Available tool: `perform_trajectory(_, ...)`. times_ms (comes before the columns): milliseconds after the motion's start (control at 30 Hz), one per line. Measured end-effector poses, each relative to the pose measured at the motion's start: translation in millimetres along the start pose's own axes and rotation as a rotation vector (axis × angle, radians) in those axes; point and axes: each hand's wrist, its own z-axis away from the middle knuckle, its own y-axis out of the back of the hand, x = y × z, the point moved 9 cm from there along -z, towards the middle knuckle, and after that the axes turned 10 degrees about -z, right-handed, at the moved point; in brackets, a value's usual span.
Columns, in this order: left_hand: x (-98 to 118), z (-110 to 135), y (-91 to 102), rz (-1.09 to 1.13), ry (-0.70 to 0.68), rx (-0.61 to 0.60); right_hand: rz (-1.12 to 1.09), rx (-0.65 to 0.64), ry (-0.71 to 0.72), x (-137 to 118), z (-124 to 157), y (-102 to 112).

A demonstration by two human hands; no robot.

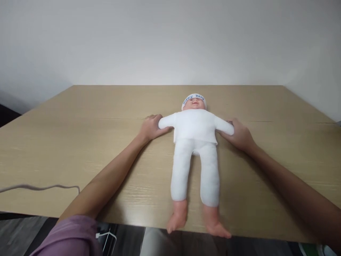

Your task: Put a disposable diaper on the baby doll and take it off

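Holding a white-clad doll point(195, 129) by both arms

Laid on its back on the wood-toned surface point(106, 142), toward five o'clock from the middle of the view, with head at twelve o'clock and bare feet point(179, 215) at six, and with toes at the near edge. Gripped at ten o'clock by the left hand point(150, 128), partly closed around one sleeved arm, with thumb below and fingers above. Gripped at two o'clock by the right hand point(242, 136), partly closed around the other sleeved arm, with some fingers hidden. Dressed in a white top point(185, 122), white trousers point(181, 170) and a white headband point(188, 100) with blue lettering. Flanked, well apart toward eight o'clock, by a pale cord point(39, 187)
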Motion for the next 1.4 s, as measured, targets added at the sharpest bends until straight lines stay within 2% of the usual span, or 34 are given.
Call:
perform_trajectory(167, -21, -39, -12.1, -0.045, 0.067, 0.069, 0.032, 0.038, 0.035, 16, -45, -14)
perform_trajectory(333, -34, -43, -16.0, 0.021, 0.114, 0.13, 0.12, 0.033, 0.067, 26, -71, -24)
perform_trajectory(600, -41, -23, -13.9, 0.015, 0.179, 0.082, 0.095, -0.02, 0.053, 44, -64, -30)
perform_trajectory(800, -32, 4, -3.8, -0.015, 0.244, 0.12, 0.098, 0.032, -0.115, 52, -55, -25)
perform_trajectory(900, -17, 19, 11.6, 0.004, 0.273, 0.148, 0.101, 0.089, -0.156, 32, -34, -16)
perform_trajectory(967, 5, 33, 33.7, 0.047, 0.246, 0.182, 0.083, 0.123, -0.133, 3, -10, -9)
perform_trajectory(1033, 35, 59, 66.2, 0.117, 0.19, 0.259, 0.054, 0.13, -0.093, -37, 28, 1)
perform_trajectory(1067, 51, 80, 83.9, 0.164, 0.166, 0.316, 0.031, 0.113, -0.072, -59, 52, 7)
perform_trajectory(1133, 78, 143, 109.9, 0.276, 0.202, 0.427, -0.017, 0.078, -0.01, -100, 112, 21)
perform_trajectory(1200, 100, 226, 116.1, 0.344, 0.29, 0.525, -0.029, 0.144, 0.038, -129, 183, 43)
perform_trajectory(1233, 118, 264, 108.1, 0.363, 0.243, 0.5, -0.031, 0.233, 0.094, -140, 222, 55)
perform_trajectory(1267, 141, 301, 98.3, 0.398, 0.118, 0.486, -0.048, 0.291, 0.176, -149, 260, 60)
perform_trajectory(1300, 167, 335, 87.6, 0.461, -0.057, 0.481, -0.085, 0.313, 0.288, -158, 296, 59)
perform_trajectory(1333, 191, 364, 71.4, 0.537, -0.207, 0.422, -0.132, 0.29, 0.368, -161, 327, 51)
perform_trajectory(1367, 200, 386, 55.6, 0.613, -0.207, 0.403, -0.179, 0.299, 0.405, -159, 354, 41)
perform_trajectory(1400, 204, 400, 35.8, 0.662, -0.131, 0.348, -0.208, 0.256, 0.36, -152, 372, 25)
